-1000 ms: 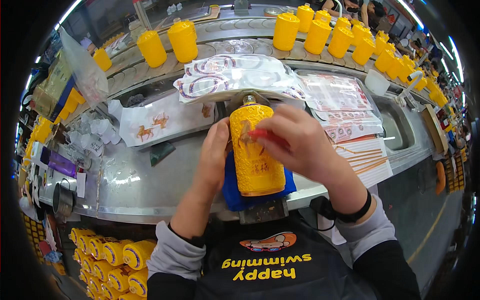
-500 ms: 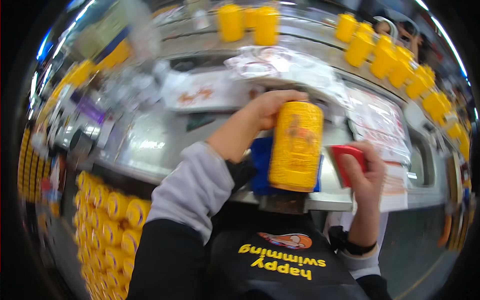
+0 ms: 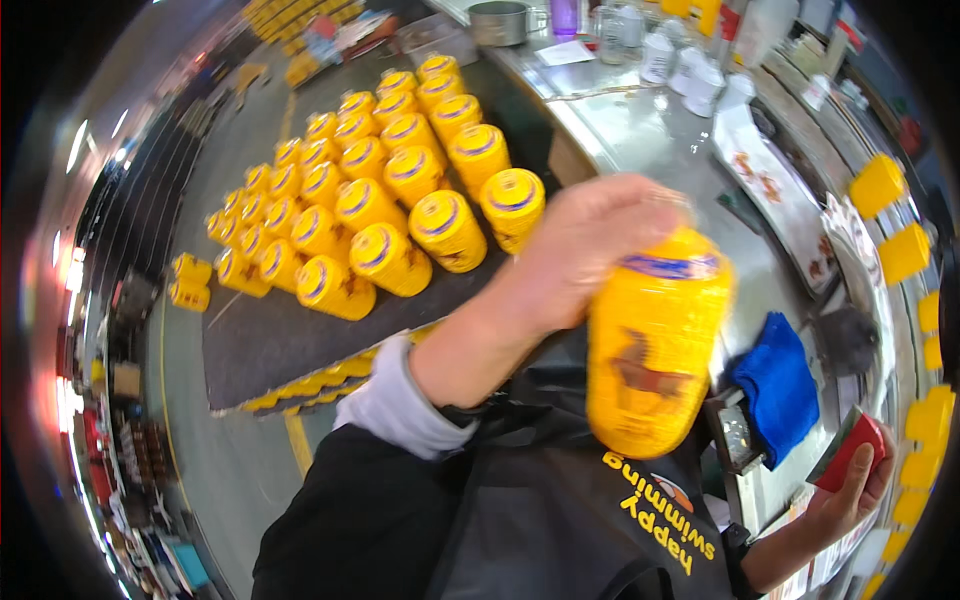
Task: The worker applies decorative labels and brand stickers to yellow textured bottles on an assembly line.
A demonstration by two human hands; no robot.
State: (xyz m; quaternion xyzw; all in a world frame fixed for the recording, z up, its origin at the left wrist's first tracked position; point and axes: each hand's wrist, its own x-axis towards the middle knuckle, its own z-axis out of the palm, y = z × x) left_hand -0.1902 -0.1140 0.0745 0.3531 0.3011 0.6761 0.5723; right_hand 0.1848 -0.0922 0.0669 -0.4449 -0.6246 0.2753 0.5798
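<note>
Your left hand (image 3: 598, 248) has a yellow bottle (image 3: 650, 375) by the top, before your apron (image 3: 540, 480): blue band, brown horse, neck kinda hidden. Right hand (image 3: 852, 492) pinches a flat red tool (image 3: 838, 452). More bottles (image 3: 448, 230) crowd the dark board (image 3: 290, 345).

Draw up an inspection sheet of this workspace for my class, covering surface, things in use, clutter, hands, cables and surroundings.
Surface: metal bench, shiny, with a blue cloth near its edge.
Things in use: yellow bottle with a brown horse picture, held in front of the black apron; flat red tool.
Clutter: metal pot, white paper and purple container at the bench's far end.
Hands: left hand grips the bottle's top; right hand holds the tool.
Cables: nothing seen.
Surroundings: rows of similar bottles on a dark board to the left; more bottles at the right.
</note>
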